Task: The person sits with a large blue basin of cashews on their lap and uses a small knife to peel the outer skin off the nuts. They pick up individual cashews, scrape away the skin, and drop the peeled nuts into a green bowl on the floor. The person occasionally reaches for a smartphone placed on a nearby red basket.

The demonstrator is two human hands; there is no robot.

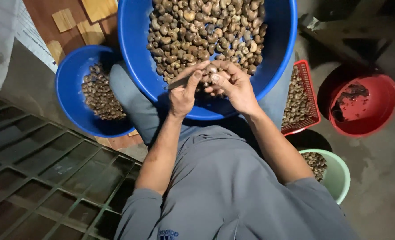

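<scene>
Cashew nuts (pixel 100 95) lie in the small blue bowl (pixel 71 78) to your left; more fill the big blue basin (pixel 135 31) on your lap. Your left hand (pixel 183 91) curls around a thin blade, your right hand (pixel 234 84) pinches one nut (pixel 212 70) at the basin's near edge. Rightward sit a red basket (pixel 312 95), a red bowl (pixel 384 111) and a green bucket (pixel 342 175).

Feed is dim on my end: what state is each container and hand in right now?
Large blue basin: heaped with nuts.
Small blue basin: partly filled.
Red basket: holds nuts.
Red bowl: nearly empty, dark scraps.
Green bucket: partly filled.
Left hand: gripping a nut.
Right hand: fingers on it.
</scene>
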